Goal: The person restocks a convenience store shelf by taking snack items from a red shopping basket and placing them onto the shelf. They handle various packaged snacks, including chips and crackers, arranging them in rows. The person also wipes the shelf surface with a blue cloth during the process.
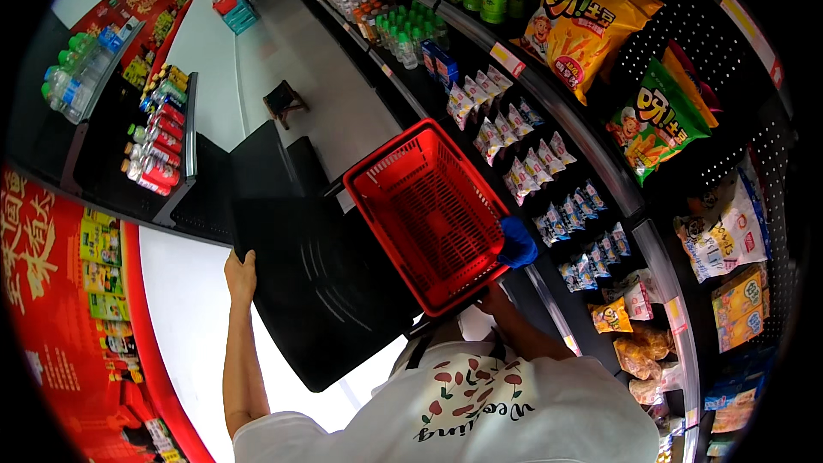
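Observation:
My left hand (241, 275) rests on the left edge of a black shelf board (321, 270), thumb on top and fingers partly hidden. My right hand (494, 301) is low at the near end of a red plastic shopping basket (418, 218), partly hidden by its rim; I cannot tell whether it grips the basket. No goods show inside the basket, which lies beside the board's right side. A blue cloth-like item (516, 242) hangs at the basket's right corner.
Snack shelves with a yellow chip bag (578, 26) and small hanging packets (527, 177) run along the right. Drink cans (161, 148) stand on a shelf at left. A small folding stool (283, 103) is on the floor ahead.

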Demonstrator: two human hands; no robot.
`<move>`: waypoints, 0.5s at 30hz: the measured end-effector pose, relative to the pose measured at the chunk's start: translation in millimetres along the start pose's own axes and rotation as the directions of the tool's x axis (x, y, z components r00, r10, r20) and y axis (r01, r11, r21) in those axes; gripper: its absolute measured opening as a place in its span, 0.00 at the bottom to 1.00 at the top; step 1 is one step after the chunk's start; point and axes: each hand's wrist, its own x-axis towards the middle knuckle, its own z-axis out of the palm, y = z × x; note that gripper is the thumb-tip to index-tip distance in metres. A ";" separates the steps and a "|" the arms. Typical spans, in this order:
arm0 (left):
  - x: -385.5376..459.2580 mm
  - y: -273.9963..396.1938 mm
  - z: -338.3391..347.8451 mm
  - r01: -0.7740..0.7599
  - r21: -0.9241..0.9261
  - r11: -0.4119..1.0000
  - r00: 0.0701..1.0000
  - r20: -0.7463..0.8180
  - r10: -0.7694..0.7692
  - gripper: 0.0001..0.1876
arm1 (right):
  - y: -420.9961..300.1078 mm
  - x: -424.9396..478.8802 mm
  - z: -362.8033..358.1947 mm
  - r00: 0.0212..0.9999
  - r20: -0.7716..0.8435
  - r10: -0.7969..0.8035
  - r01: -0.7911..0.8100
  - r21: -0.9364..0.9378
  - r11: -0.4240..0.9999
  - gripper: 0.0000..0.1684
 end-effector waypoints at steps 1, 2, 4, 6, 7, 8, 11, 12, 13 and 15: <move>6.0 -1.8 2.7 0.003 0.003 1.000 1.000 0.009 -0.003 0.20 | 0.2 4.9 0.6 1.000 -0.021 -0.004 0.004 -0.008 1.000 0.25; 12.7 -5.2 7.2 0.001 0.004 1.000 1.000 0.012 -0.001 0.20 | 0.6 9.2 0.7 0.999 -0.041 -0.009 0.008 -0.015 1.000 0.25; 24.7 -14.5 13.4 0.002 0.003 1.000 1.000 0.007 -0.002 0.20 | -3.0 12.2 13.0 0.997 -0.079 0.001 -0.002 -0.015 1.000 0.25; 32.6 -21.5 19.4 0.008 0.009 1.000 1.000 0.004 -0.008 0.20 | -8.0 10.9 22.1 0.992 -0.121 0.020 -0.018 0.014 1.000 0.25; 38.0 -20.6 24.0 0.000 0.009 1.000 1.000 0.008 0.000 0.20 | -9.7 17.5 21.0 0.989 -0.148 0.020 -0.019 0.008 1.000 0.26; 42.3 -22.6 25.7 -0.019 0.017 1.000 1.000 0.009 0.019 0.20 | -8.1 23.3 20.3 0.984 -0.175 0.021 -0.020 0.003 1.000 0.26; 61.3 -20.9 40.8 -0.093 -0.046 0.995 0.995 0.038 0.095 0.19 | 6.6 63.3 -23.8 0.990 -0.040 -0.133 0.126 -0.151 0.981 0.26; 65.3 -17.1 44.4 -0.071 -0.056 0.996 0.996 0.048 0.073 0.19 | 4.0 63.3 -20.1 0.990 -0.111 -0.087 0.081 -0.054 0.995 0.26; 68.8 -14.6 45.7 -0.045 -0.063 0.997 0.997 0.054 0.048 0.19 | 2.4 61.4 -11.7 0.985 -0.169 -0.029 0.037 0.045 0.998 0.26; 61.7 -31.8 36.9 -0.026 -0.028 0.999 0.999 0.039 0.027 0.19 | -2.1 38.9 26.0 0.961 -0.276 -0.012 0.017 0.013 1.000 0.22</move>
